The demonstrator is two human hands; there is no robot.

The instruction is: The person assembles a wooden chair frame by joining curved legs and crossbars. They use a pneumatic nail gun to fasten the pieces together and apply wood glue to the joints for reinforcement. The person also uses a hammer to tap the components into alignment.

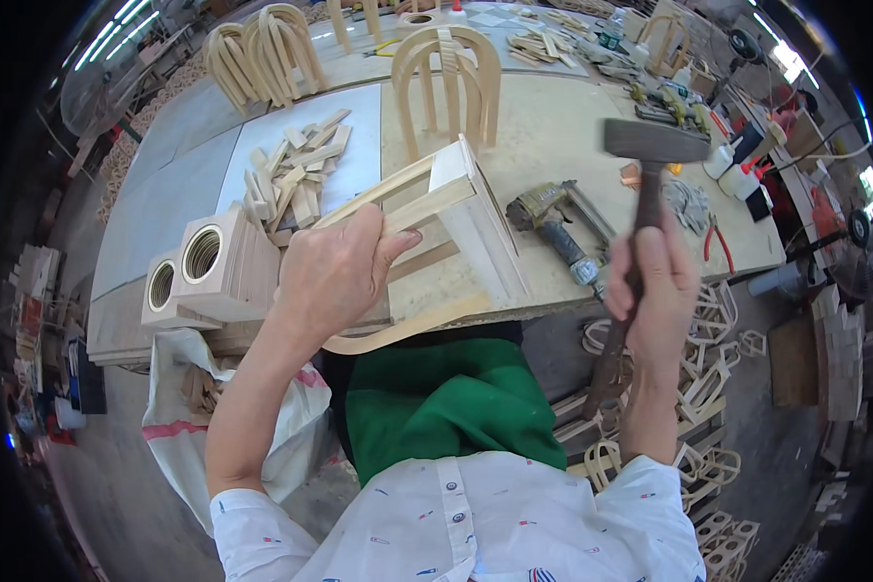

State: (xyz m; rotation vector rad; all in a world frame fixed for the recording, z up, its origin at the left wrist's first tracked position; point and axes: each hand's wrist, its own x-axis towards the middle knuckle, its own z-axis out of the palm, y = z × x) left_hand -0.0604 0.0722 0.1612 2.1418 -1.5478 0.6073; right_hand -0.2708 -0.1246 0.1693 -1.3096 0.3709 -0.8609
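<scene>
- Gripping a wooden frame (435, 206) by one rail, the left hand (344, 257) is curled around it at the table's (543, 116) near edge
- Right hand (655, 281) closed round the handle of a hammer (648, 199), its head raised
- Nail gun (558, 233) lying between frame and hammer

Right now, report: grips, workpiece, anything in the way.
Left grip on wooden frame; right grip holds hammer. Frame at table edge. Pneumatic tool lies to its right.

A tan and grey worktable (553, 121) holds piled wood strips (306, 170), arched wooden frames (283, 58), round-holed blocks (242, 276), a nail gun (559, 237) and pliers (715, 229).
</scene>
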